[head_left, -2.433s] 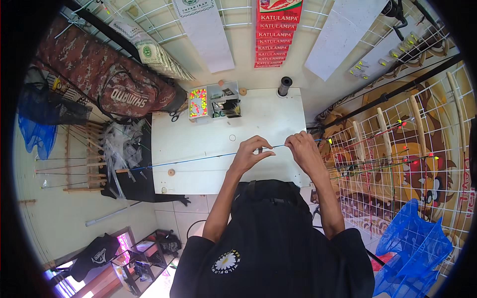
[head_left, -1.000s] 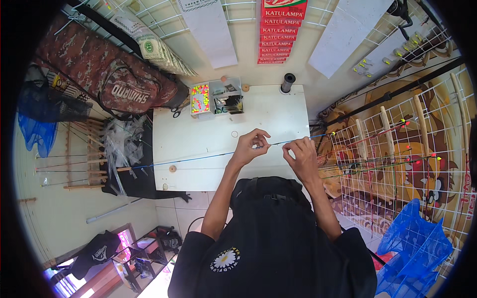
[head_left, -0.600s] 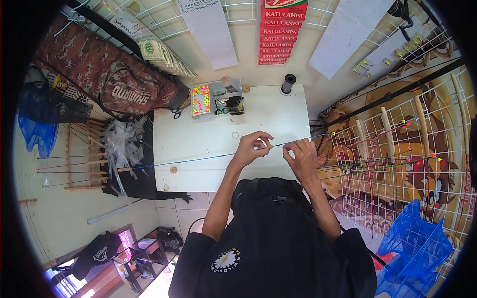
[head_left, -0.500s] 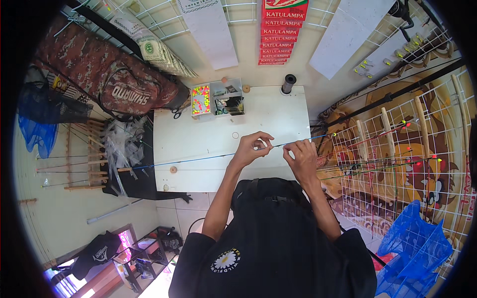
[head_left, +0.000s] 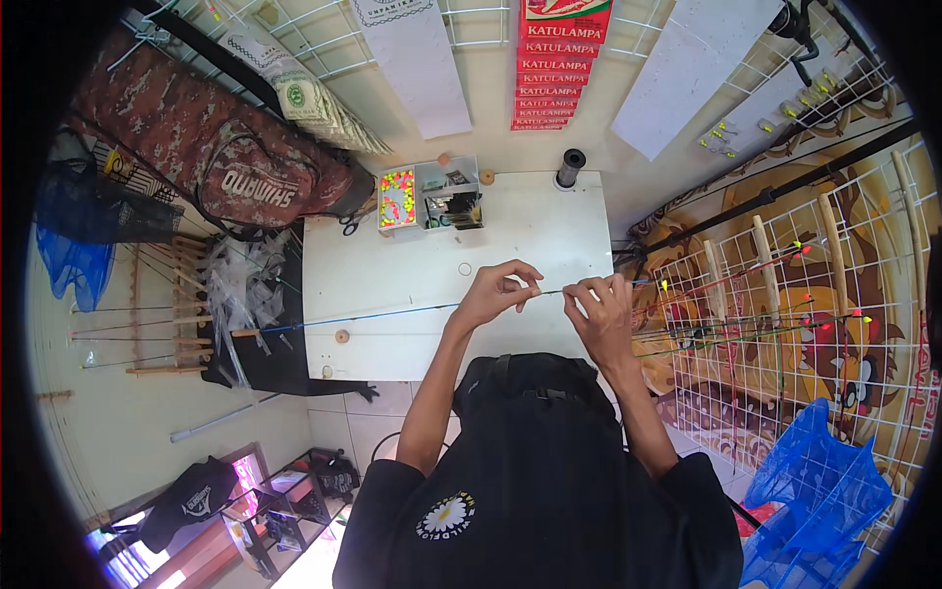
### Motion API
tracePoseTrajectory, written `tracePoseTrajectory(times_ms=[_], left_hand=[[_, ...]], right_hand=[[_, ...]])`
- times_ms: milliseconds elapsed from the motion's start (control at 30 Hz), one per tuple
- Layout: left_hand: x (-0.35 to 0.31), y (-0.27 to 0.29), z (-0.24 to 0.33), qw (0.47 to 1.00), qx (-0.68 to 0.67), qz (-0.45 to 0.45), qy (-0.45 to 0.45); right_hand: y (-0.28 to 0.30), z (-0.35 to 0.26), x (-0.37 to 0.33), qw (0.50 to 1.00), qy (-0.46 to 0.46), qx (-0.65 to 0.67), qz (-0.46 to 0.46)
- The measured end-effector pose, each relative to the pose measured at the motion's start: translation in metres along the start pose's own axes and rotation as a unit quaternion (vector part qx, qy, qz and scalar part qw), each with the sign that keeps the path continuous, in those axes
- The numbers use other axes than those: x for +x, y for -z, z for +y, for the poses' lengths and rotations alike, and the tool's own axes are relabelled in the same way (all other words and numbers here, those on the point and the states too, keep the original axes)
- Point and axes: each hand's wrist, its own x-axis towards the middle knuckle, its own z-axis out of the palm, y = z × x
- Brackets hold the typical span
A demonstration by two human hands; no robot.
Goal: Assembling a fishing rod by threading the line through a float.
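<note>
A thin blue fishing rod [head_left: 383, 315] crosses in front of me above the white table, its wooden handle [head_left: 245, 333] out to the left. The rod's far end shows a small yellow tip [head_left: 663, 286] past my right hand. My left hand [head_left: 500, 294] pinches the rod between thumb and forefinger, the other fingers curled loosely. A short way to the right, my right hand [head_left: 601, 312] is closed on the same rod with its knuckles up. Whether a fine thread is also between the fingers is too small to tell.
On the white table [head_left: 392, 265] stand a divided box [head_left: 398, 224] of bright beads and tools, scissors [head_left: 349, 225] and a dark spool [head_left: 569, 165]. Several rods hang on the wire rack [head_left: 775, 314] at right; plastic sleeves [head_left: 240, 285] lie left.
My right hand has shifted slightly right and down along the rod, and its fingers sit closer together. The rod's right end has dropped a little. My left hand has hardly moved.
</note>
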Motion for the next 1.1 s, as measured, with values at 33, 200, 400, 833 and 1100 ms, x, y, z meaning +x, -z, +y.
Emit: tracePoseTrajectory(times_ms=[33, 200, 400, 833, 1100], left_hand=[[-0.0004, 0.0013, -0.0009, 1.0, 0.0, 0.001, 0.0], [0.0021, 0.0014, 0.0005, 1.0, -0.005, -0.014, 0.007], [0.0022, 0.0014, 0.0024, 0.999, -0.017, -0.027, 0.011], [0.0038, 0.0033, 0.0038, 0.999, -0.028, -0.027, 0.017], [0.0043, 0.0026, 0.0068, 0.999, -0.029, -0.027, 0.021]], right_hand=[[0.0024, 0.0001, 0.0023, 1.0, 0.008, -0.006, -0.018], [0.0053, 0.007, 0.0053, 0.997, 0.041, -0.015, -0.064], [0.0048, 0.0059, 0.0082, 0.995, 0.058, -0.014, -0.084], [0.0006, 0.0011, 0.0095, 0.994, 0.07, -0.03, -0.079], [0.0, 0.0007, 0.0099, 0.993, 0.082, -0.031, -0.081]])
